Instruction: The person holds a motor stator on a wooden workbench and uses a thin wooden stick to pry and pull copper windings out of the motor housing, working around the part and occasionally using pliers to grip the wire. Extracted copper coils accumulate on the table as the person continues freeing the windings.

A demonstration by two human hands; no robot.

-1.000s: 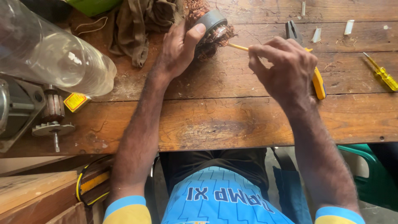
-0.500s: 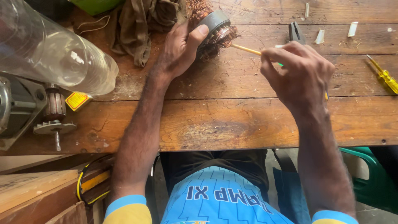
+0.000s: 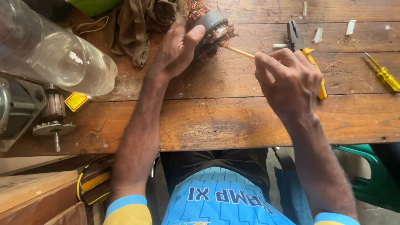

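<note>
- Two hands are working: your left hand point(image 3: 177, 50) is gripping the motor stator point(image 3: 212, 27) on the bench point(image 3: 216, 121).
- Your right hand point(image 3: 291, 81) fingers are pinching the thin stick point(image 3: 238, 51); next, probably careful, steady prodding into the copper windings point(image 3: 208, 46).

My right hand point(image 3: 291, 83) slid left toward the stator point(image 3: 212, 29). It now covers most of the pliers' yellow handle point(image 3: 316, 75).

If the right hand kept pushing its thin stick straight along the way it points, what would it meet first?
Most likely the copper winding of the round metal motor part that the left hand holds. The right hand aims the thin stick up-left at it; the tip looks about there already, though depth is unclear.
</note>
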